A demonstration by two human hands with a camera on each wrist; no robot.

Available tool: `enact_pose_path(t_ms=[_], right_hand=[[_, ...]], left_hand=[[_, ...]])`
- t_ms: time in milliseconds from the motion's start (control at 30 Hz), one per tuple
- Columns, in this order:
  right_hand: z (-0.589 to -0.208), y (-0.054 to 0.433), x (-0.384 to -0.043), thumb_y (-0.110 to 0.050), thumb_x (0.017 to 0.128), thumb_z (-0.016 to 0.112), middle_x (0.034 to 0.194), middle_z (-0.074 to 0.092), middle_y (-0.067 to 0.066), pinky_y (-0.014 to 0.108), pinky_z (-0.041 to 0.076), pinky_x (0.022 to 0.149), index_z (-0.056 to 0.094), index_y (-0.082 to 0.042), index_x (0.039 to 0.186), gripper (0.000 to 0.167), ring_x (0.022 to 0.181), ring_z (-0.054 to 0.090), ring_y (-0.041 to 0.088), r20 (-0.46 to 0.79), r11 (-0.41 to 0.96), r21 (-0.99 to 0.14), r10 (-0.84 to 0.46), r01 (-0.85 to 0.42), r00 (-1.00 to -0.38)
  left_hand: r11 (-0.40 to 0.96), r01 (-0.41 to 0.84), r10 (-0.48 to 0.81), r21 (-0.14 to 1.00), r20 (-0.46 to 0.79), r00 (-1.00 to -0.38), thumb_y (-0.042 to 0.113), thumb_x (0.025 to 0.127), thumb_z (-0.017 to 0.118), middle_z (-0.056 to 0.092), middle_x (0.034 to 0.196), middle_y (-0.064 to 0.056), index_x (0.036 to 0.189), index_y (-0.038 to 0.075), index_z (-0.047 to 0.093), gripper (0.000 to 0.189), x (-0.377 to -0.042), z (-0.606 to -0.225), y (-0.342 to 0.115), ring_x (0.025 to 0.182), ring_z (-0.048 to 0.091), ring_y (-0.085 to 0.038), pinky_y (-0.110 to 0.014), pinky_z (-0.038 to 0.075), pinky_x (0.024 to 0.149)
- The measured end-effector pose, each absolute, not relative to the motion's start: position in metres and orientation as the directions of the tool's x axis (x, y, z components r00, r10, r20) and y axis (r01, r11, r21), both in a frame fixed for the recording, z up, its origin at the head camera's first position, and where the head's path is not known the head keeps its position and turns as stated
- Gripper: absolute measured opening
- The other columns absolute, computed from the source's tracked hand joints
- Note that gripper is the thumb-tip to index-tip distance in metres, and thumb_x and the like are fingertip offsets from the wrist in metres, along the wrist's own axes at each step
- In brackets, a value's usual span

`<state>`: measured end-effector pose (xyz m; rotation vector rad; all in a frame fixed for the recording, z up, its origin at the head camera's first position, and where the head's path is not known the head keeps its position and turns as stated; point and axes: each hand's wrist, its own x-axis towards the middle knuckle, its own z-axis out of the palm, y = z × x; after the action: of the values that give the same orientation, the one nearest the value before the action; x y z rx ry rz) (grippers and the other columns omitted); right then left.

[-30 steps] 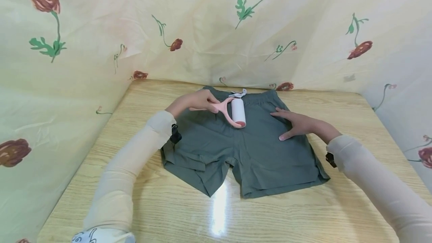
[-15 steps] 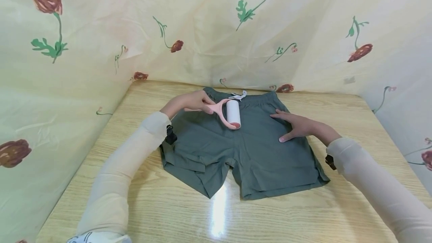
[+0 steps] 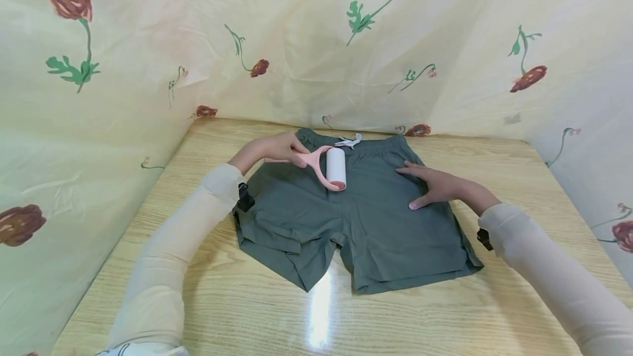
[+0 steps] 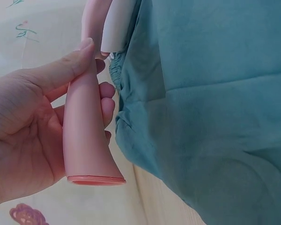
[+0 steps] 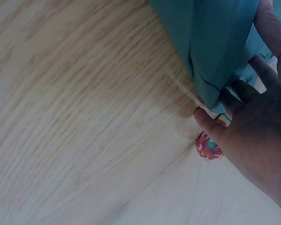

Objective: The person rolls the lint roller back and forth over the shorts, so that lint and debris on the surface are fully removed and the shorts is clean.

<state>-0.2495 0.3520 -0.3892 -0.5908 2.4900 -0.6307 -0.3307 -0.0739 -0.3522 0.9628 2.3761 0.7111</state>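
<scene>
Held pink roller (image 3: 311, 159) in left hand (image 3: 279, 150), gripping handle (image 4: 88, 136) with thumb on near side at neck and with fingers curled round far side. Had white barrel (image 3: 336, 168) over front of shorts (image 3: 395, 229), just left of middle seam and a little below waistband (image 3: 381, 145). Saw barrel set between both arms of fork (image 3: 319, 176), with length running roughly front to back. Could not tell pressure on fabric. Had handle pointing left, with tail poking out behind hand in head view; from left wrist, caught flared hollow end with redder rim.

Spread right hand (image 3: 432, 185) on right side of shorts, with thumb well apart from fingers and angled in toward middle. Rested it near outer edge, below waistband. From right wrist, got dim fingers at edge of shorts, with some tips hidden by fabric.

Found dark green shorts laid out on wooden table (image 3: 247, 317), with waistband toward back and legs toward camera. Noted rumpled left leg (image 3: 277, 246) with folded layer near hem; flatter right leg (image 3: 415, 257) with small slit at outer hem. Spotted white drawstring (image 3: 350, 140) at middle of waistband, just beyond barrel.

Logged pale left sleeve (image 3: 158, 262) and right sleeve (image 3: 549, 273), plus black device (image 3: 245, 198) at left wrist. Saw flowered cloth (image 3: 306, 32) behind table and at both sides. Marked bright glare (image 3: 320, 312) on table, just in front of gap between legs.
</scene>
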Motion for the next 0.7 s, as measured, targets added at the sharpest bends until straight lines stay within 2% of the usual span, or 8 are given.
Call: enact_pose_path(t_ms=[433, 633, 700], right_hand=[[-0.392, 0.353, -0.250, -0.031, 0.082, 0.085, 0.167, 0.002, 0.032, 0.074, 0.011, 0.116, 0.027, -0.002, 0.160, 0.102, 0.151, 0.000, 0.058, -0.354, 0.797, -0.534, -0.514, -0.282, -0.781], [-0.393, 0.354, -0.251, -0.032, 0.082, 0.086, 0.167, 0.003, 0.032, 0.075, 0.010, 0.116, 0.027, -0.003, 0.160, 0.102, 0.151, 0.000, 0.057, -0.352, 0.797, -0.534, -0.514, -0.284, -0.782], [-0.393, 0.354, -0.250, -0.031, 0.082, 0.086, 0.167, 0.002, 0.032, 0.075, 0.010, 0.116, 0.027, -0.002, 0.160, 0.102, 0.151, 0.000, 0.058, -0.352, 0.796, -0.535, -0.514, -0.282, -0.783]], left_hand=[[0.634, 0.471, 0.724, 0.613, -0.257, -0.641, 0.015, 0.096, 0.071, 0.074, 0.119, -0.013, 0.133, 0.005, 0.067, 0.038, -0.327, -0.349, -0.082, 0.086, 0.053, -0.017, -0.028, 0.043, 0.080], [0.636, 0.471, 0.721, 0.612, -0.254, -0.645, 0.014, 0.096, 0.071, 0.069, 0.095, -0.007, 0.131, 0.004, 0.069, 0.036, -0.327, -0.347, -0.089, 0.083, 0.050, -0.019, -0.029, 0.041, 0.077], [0.638, 0.465, 0.717, 0.614, -0.255, -0.648, 0.014, 0.096, 0.071, 0.067, 0.093, -0.007, 0.130, 0.004, 0.070, 0.035, -0.327, -0.347, -0.092, 0.084, 0.050, -0.019, -0.030, 0.041, 0.077]])
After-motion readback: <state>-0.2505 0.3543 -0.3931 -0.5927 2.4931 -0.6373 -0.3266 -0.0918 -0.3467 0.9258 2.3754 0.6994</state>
